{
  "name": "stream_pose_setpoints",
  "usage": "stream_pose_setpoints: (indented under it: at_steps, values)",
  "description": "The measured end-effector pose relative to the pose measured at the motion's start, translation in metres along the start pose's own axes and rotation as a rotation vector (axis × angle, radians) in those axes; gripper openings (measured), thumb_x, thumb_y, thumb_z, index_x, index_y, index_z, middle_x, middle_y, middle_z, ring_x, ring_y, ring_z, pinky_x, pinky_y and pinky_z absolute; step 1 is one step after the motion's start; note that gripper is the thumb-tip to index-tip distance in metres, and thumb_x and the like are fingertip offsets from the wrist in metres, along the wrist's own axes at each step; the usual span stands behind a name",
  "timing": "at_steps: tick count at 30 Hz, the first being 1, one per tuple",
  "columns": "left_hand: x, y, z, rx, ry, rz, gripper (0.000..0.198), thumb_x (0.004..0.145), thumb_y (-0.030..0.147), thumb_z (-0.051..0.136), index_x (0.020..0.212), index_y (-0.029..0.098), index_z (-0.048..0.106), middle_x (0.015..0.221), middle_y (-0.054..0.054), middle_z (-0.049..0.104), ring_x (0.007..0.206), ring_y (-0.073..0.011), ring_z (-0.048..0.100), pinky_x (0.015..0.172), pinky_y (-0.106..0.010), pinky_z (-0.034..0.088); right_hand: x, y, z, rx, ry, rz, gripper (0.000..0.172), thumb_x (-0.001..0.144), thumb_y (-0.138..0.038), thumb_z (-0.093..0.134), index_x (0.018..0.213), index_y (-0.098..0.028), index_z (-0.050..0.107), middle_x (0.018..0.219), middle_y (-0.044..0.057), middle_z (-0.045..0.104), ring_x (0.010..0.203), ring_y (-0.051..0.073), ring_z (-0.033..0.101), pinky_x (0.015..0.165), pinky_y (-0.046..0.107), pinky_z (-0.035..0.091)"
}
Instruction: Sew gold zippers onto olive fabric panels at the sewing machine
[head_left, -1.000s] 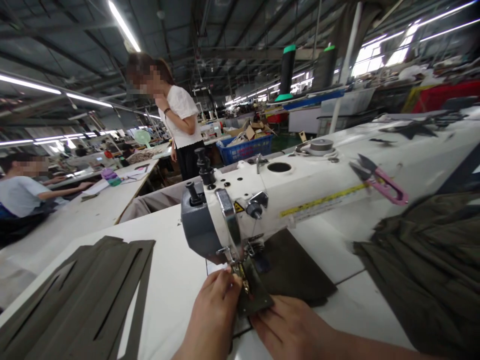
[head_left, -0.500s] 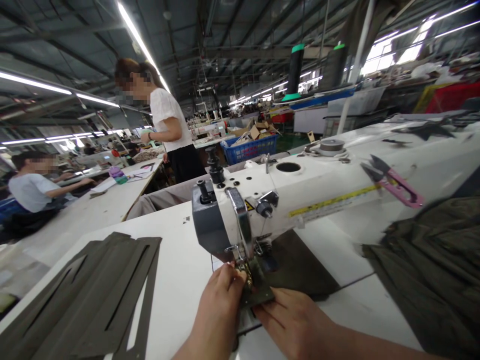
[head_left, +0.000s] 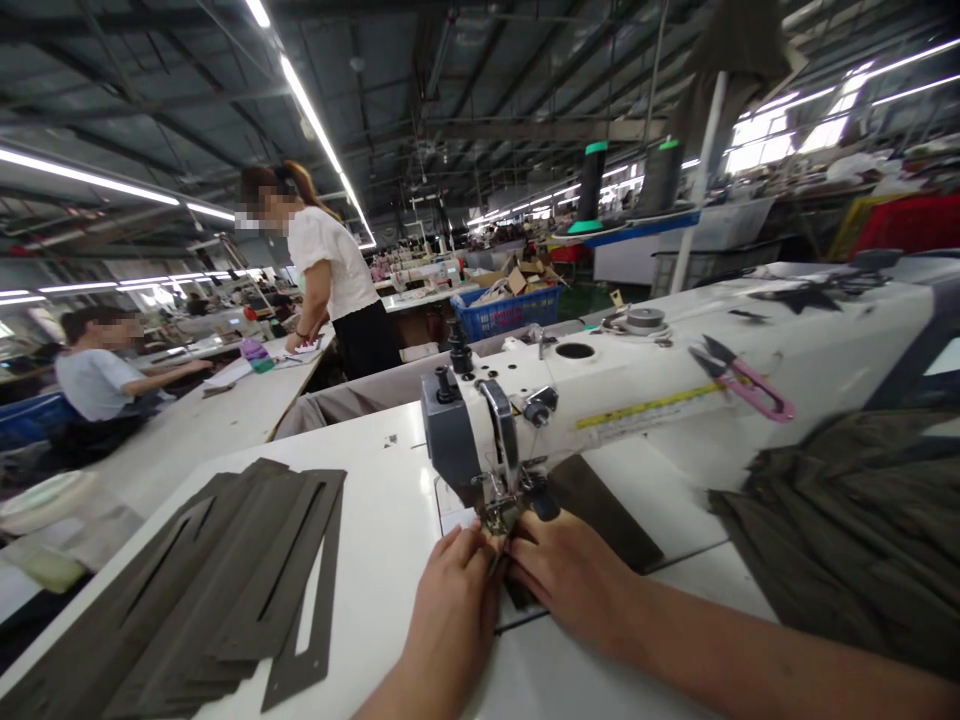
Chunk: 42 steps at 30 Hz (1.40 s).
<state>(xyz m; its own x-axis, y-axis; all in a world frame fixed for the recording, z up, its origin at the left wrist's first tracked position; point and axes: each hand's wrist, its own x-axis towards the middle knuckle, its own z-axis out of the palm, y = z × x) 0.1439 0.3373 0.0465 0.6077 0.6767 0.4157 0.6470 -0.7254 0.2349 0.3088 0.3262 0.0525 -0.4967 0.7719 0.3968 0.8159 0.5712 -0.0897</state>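
Note:
At the sewing machine's [head_left: 450, 420] needle and presser foot [head_left: 499, 505], my left hand [head_left: 454, 590] has its fingertips pressed together at the front left. My right hand [head_left: 574, 565] is closed just right of the foot, its fingertips almost meeting the left ones. Both pinch a dark olive fabric piece [head_left: 517, 592], mostly hidden under the fingers. Flat dark olive fabric [head_left: 607, 515] lies on the machine bed behind the right hand; whether it is the same piece I cannot tell. A stack of dark olive cut pieces with slits [head_left: 225, 580] lies on the left.
Pink-handled thread snips [head_left: 750, 385] rest against the machine arm. Crumpled dark olive fabric [head_left: 847, 530] lies at the right. Thread cones [head_left: 592, 190] stand behind. Across a long table [head_left: 217, 420], one co-worker stands [head_left: 337, 270] and another sits [head_left: 101, 365].
My right hand has moved forward and left, close to the presser foot, covering more of the fabric. The view has shifted slightly. The standing co-worker's hand has lowered to the table.

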Motion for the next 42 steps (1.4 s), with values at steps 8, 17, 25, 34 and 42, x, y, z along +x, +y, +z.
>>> stream_pose_setpoints:
  at_steps: [8, 17, 25, 34, 42]
  values:
    - [-0.005, 0.003, 0.005, -0.019, 0.033, -0.054, 0.045, 0.061, 0.001, 0.041, 0.101, 0.014, 0.059, 0.105, -0.012, 0.057, 0.098, -0.0247, 0.052, 0.088, -0.043, 0.045, -0.004, 0.018, 0.007, -0.062, 0.063, -0.022, 0.014, 0.081, -0.009, 0.045, 0.077, -0.015, 0.057, 0.08, 0.008, 0.059, 0.082, 0.021, 0.051, 0.071, 0.032, 0.036]
    - [-0.004, 0.008, 0.003, 0.055, -0.018, -0.011, 0.035, 0.059, -0.001, 0.043, 0.087, 0.016, 0.057, 0.087, -0.008, 0.055, 0.079, -0.0229, 0.049, 0.069, -0.039, 0.045, 0.005, 0.029, 0.008, 0.319, 0.004, 0.132, 0.017, 0.08, -0.01, 0.042, 0.072, -0.015, 0.056, 0.067, 0.004, 0.061, 0.059, 0.015, 0.055, 0.056, 0.024, 0.038]
    - [0.003, 0.004, 0.0, 0.053, -0.026, 0.097, 0.036, 0.067, -0.001, 0.046, 0.094, 0.018, 0.06, 0.089, -0.008, 0.052, 0.083, -0.0228, 0.047, 0.066, -0.035, 0.044, 0.013, 0.039, 0.01, 0.353, 0.0, 0.1, 0.015, 0.078, -0.009, 0.049, 0.069, -0.015, 0.06, 0.071, 0.002, 0.065, 0.065, 0.013, 0.06, 0.057, 0.019, 0.041]
    - [0.009, 0.002, -0.004, 0.06, -0.059, 0.147, 0.028, 0.067, -0.001, 0.044, 0.083, 0.015, 0.059, 0.086, -0.008, 0.051, 0.082, -0.0226, 0.046, 0.071, -0.038, 0.044, 0.013, 0.033, 0.012, 0.184, -0.005, 0.211, 0.015, 0.082, -0.017, 0.049, 0.076, -0.012, 0.062, 0.076, 0.01, 0.067, 0.068, 0.02, 0.063, 0.058, 0.026, 0.039]
    - [0.008, 0.003, -0.003, 0.066, -0.023, 0.186, 0.028, 0.073, 0.002, 0.041, 0.087, 0.016, 0.061, 0.094, -0.01, 0.054, 0.085, -0.0227, 0.049, 0.071, -0.038, 0.046, 0.016, 0.035, 0.015, 0.116, -0.017, 0.248, 0.017, 0.084, -0.017, 0.048, 0.078, -0.012, 0.063, 0.077, 0.009, 0.067, 0.07, 0.019, 0.063, 0.058, 0.025, 0.038]
